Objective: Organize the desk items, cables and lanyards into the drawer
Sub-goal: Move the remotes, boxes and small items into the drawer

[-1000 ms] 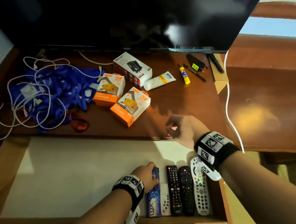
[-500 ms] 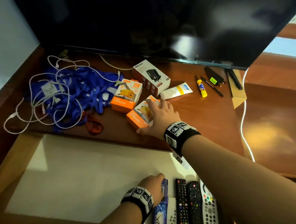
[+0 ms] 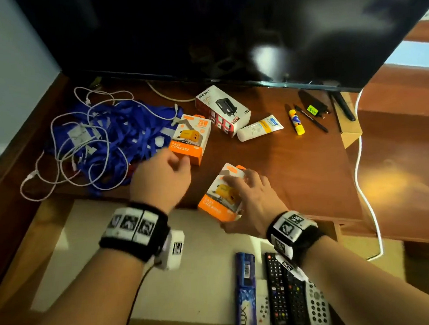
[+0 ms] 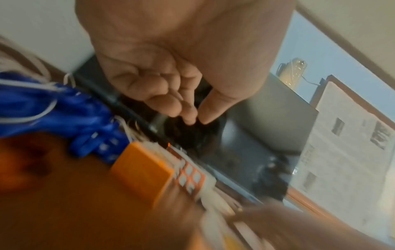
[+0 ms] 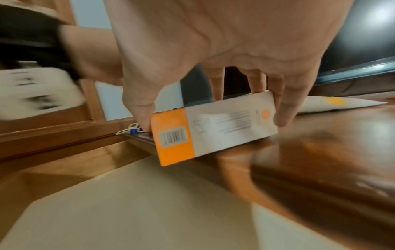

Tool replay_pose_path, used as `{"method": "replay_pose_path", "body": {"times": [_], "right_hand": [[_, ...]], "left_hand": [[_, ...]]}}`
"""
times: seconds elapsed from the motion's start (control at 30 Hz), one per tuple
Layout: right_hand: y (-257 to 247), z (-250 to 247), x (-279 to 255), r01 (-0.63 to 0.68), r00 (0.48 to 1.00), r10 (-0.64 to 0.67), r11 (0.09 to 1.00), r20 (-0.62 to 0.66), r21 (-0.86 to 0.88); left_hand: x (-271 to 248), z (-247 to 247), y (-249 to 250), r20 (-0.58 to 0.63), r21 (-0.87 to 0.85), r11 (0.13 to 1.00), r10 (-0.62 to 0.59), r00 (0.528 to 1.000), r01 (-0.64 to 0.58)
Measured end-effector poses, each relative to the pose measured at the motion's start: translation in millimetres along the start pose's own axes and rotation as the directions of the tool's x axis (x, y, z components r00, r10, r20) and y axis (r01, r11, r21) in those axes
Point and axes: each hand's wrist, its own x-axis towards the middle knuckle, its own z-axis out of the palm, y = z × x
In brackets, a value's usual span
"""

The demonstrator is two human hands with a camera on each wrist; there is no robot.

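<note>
Gripping one charger box (image 3: pixel 220 197) at the surface's (image 3: pixel 283 163) front lip, long axis running toward the drawer (image 3: pixel 114 269) just below, the right hand (image 3: pixel 251 200) is nearest, while the loosely curled, empty left hand (image 3: pixel 161 178) nears the second box (image 3: pixel 192 138).

Dark wood desk (image 3: pixel 297 172), glossy, warm glare on the right part. Big black TV (image 3: pixel 225 31) stands at its back, screen off, reflecting a soft light patch. Pale blue-grey wall (image 3: pixel 4 74) on the left. Window (image 3: pixel 412 52) at upper right, daylight blue. White cable (image 3: pixel 359 173) trails down desk's right side.
</note>
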Motion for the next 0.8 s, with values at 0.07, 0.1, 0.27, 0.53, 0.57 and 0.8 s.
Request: {"method": "replay_pose_path", "body": {"times": [0.07,0.1,0.27,0.53,0.57,0.8], "right_hand": [[-12,6,-23,0.084,0.996,-0.084,0.996,0.026,-0.027],[-19,10,-34,0.135,0.989,-0.133,0.99,0.06,-0.042],[-43,45,-64,0.309,0.929,-0.272,0.943,0.25,-0.124],[-56,102,-55,0.227,0.912,-0.153,0.961,0.379,-0.158],[-59,109,-55,0.228,0.903,-0.146,0.96,0.403,-0.162],[-60,147,-54,0.317,0.868,-0.176,0.916,0.465,-0.246]], "left_hand": [[39,-1,11,-0.069,-0.004,1.0,0.012,0.998,-0.012],[57,4,15,-0.063,0.041,0.999,0.012,0.998,-0.009],[100,36,25,0.135,0.306,0.952,-0.01,0.991,-0.032],[90,48,14,0.12,0.329,0.943,0.013,0.993,-0.052],[81,40,14,0.09,0.318,0.946,0.034,0.995,-0.061],[-44,1,-31,-0.01,0.099,0.948,0.306,0.952,-0.303]]}}
